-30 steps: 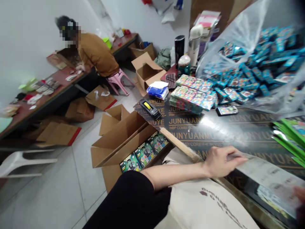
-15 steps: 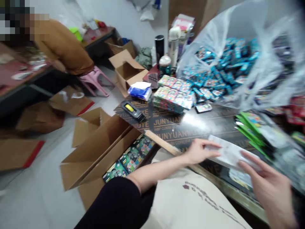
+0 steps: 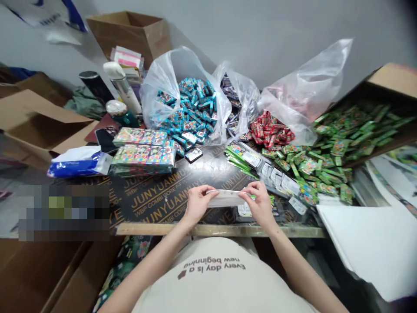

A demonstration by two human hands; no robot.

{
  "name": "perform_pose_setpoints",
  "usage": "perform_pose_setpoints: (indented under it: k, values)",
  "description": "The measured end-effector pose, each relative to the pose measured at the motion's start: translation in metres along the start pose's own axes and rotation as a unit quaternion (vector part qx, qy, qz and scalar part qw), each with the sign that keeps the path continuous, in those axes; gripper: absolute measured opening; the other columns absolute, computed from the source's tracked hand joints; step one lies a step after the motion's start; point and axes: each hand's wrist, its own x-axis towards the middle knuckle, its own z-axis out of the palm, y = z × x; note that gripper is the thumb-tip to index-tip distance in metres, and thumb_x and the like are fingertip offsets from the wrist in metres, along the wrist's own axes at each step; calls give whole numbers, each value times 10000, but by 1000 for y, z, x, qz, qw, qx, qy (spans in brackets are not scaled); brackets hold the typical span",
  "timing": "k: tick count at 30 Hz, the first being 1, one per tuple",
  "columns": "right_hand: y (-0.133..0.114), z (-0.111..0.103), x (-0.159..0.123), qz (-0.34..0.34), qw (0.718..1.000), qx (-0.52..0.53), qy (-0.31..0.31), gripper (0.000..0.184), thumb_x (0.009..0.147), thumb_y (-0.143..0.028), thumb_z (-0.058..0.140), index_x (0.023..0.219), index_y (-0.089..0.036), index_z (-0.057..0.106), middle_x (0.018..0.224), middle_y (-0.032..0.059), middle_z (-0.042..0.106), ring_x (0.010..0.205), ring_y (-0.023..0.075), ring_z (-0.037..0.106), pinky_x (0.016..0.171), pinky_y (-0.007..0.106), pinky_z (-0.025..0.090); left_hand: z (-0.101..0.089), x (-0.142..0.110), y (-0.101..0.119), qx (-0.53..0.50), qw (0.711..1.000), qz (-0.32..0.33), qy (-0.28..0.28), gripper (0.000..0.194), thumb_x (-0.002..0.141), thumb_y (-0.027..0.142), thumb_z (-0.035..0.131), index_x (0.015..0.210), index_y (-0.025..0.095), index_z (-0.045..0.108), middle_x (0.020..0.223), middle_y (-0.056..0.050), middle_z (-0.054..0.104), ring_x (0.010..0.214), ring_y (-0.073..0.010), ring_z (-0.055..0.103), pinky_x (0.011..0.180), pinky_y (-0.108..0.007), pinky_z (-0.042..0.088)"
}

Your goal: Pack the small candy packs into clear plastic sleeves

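My left hand [image 3: 196, 203] and my right hand [image 3: 259, 202] hold the two ends of a flat pale packet [image 3: 225, 198] edge-on, just above the near edge of the dark printed table [image 3: 153, 200]. Both hands pinch it with fingers curled. Under and behind the packet lie green-edged card packs [image 3: 247, 158]. Two stacks of colourful boxes [image 3: 143, 150] stand to the left.
Clear plastic bags hold blue packs [image 3: 190, 108], dark packs [image 3: 233, 104] and red packs [image 3: 270, 130]. A tipped carton [image 3: 387, 93] spills green packs [image 3: 339, 139]. White sheets [image 3: 368, 243] lie at right. A tissue pack [image 3: 80, 161], flasks [image 3: 125, 93] and open cartons [image 3: 35, 126] are at left.
The view has swung right from the floor cartons and the other person to face the table. My right hand has come in and both hands now hold the packet, lifted edge-on.
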Motion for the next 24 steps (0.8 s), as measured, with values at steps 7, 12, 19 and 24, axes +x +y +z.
perform_pose_setpoints:
  k: [7,12,19,24]
  values:
    - [17,-6,2,124,967,168,-143,262,757,-413,553,702,-157,564,577,-28,496,522,98,424,486,216,310,4,16,8,-49,988,-76,-128,196,603,321,688,611,127,659,618,-14,602,588,-120,521,561,-214,375]
    - [47,-12,11,69,977,119,-161,317,798,-448,476,885,-164,587,757,30,579,681,151,516,599,256,381,7,28,-3,-61,986,-120,-99,240,482,300,754,575,112,637,516,7,586,478,-88,462,488,-201,325]
    - [115,-38,12,-27,945,-271,-181,406,557,-436,715,841,-209,535,869,74,555,872,276,490,749,426,355,-24,59,-19,-102,975,-190,-64,322,468,356,768,615,133,588,515,19,577,429,-75,456,448,-192,321]
    - [134,-97,11,49,982,14,-183,203,752,-380,570,839,-208,509,778,12,597,707,176,552,637,312,432,-16,78,-27,-60,976,-202,-45,349,421,346,780,584,118,573,471,33,540,408,-59,425,416,-175,293]
